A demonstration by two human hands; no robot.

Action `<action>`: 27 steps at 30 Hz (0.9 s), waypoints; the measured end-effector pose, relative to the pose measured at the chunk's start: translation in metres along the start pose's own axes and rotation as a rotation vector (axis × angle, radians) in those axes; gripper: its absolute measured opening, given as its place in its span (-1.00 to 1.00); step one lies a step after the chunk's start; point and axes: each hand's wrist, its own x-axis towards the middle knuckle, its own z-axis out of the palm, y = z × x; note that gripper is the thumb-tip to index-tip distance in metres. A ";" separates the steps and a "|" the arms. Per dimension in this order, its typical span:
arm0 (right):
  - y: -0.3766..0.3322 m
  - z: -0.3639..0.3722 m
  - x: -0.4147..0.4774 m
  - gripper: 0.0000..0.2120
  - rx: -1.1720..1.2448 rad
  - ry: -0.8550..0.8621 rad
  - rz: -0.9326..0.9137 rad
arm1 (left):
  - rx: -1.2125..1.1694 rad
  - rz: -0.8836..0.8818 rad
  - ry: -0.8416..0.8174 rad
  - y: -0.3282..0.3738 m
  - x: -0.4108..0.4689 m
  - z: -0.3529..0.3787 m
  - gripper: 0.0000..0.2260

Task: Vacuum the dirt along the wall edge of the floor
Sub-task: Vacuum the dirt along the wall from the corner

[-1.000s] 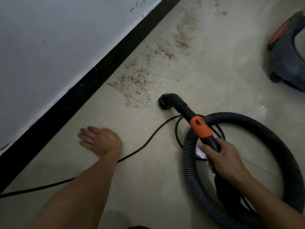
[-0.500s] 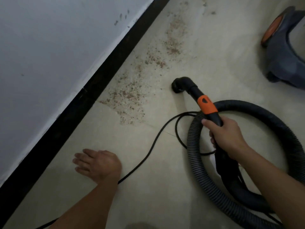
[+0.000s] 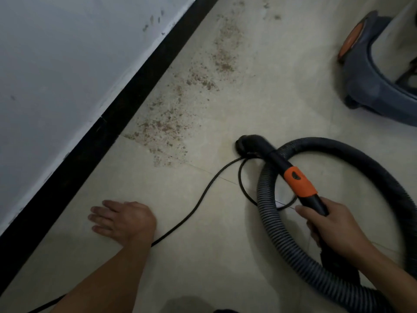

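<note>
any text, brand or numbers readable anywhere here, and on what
None can be read.
Orange collar on the nozzle handle: a small dark mark, too small to tell whether it is a symbol or a button.
Vacuum body: blurred, no label or brand shows.
Wall: only dark scuff marks, no writing.
Hose and cord: no print visible.

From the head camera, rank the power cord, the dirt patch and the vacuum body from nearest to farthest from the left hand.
From the left hand, flat on the floor:
1. Power cord, just to its right.
2. Dirt patch, ahead along the baseboard.
3. Vacuum body, far right corner.
</note>
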 end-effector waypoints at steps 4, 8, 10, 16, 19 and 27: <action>0.005 0.018 -0.019 -0.93 -0.076 -0.189 -0.053 | -0.004 -0.001 0.000 -0.001 -0.001 -0.001 -0.39; -0.005 0.039 -0.020 -0.85 -0.150 -0.269 -0.126 | -0.013 -0.005 -0.005 0.001 -0.001 -0.003 -0.41; -0.013 0.049 -0.013 -0.79 -0.193 -0.247 -0.157 | -0.012 -0.008 -0.017 0.001 -0.001 -0.004 -0.40; -0.025 0.083 -0.001 -0.70 -0.375 -0.235 -0.251 | -0.006 -0.017 -0.027 0.000 0.001 -0.003 -0.46; -0.027 0.085 0.002 -0.74 -0.367 -0.151 -0.243 | -0.001 -0.025 -0.035 0.001 0.000 -0.004 -0.46; -0.042 0.102 0.011 -0.75 -0.510 -0.145 -0.338 | 0.006 -0.017 -0.021 0.002 0.001 -0.004 -0.47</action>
